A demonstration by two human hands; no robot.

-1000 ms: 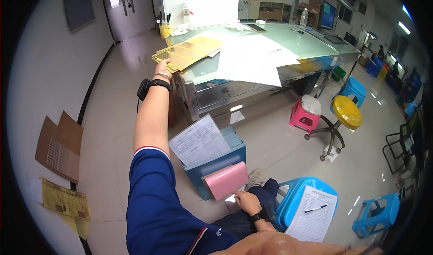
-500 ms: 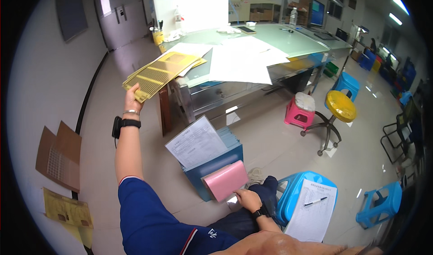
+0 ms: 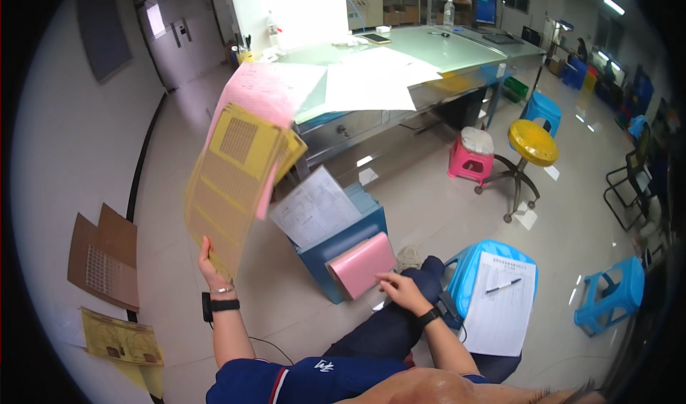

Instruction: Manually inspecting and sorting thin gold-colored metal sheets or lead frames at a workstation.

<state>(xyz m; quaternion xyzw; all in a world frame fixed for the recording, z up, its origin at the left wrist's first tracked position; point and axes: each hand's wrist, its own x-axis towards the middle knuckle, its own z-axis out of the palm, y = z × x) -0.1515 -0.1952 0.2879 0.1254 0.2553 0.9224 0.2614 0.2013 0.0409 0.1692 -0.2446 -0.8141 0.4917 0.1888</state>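
Observation:
My left hand (image 3: 212, 267) grips the lower end of a stack of yellow patterned film sheets (image 3: 230, 168), held up at a slant left of the table. Pink printed paper (image 3: 259, 90) shows behind and above the sheets. Whether my fingers hold the pink paper too is hidden. Over my thigh, my right hand (image 3: 405, 292) has loosely bent fingers, some apart, with nothing visible in them. Its fingertips are beside the lower right edge of a pink folder (image 3: 361, 265), which leans against a blue file box (image 3: 314, 261). A printed sheet (image 3: 314, 207) stands up in that box.
The glass-topped table (image 3: 464, 60) carries large white papers (image 3: 371, 79). A blue stool (image 3: 464, 261) at my right holds a printed list (image 3: 500, 311) with a pen (image 3: 504, 286). Farther right are a yellow swivel stool (image 3: 533, 142) and a pink stool (image 3: 469, 162). Cardboard (image 3: 107, 261) leans on the left wall.
My left hand has come down and toward me, tilting the yellow sheets upright. Pink paper now shows behind them. My right hand has lifted slightly beside the pink folder.

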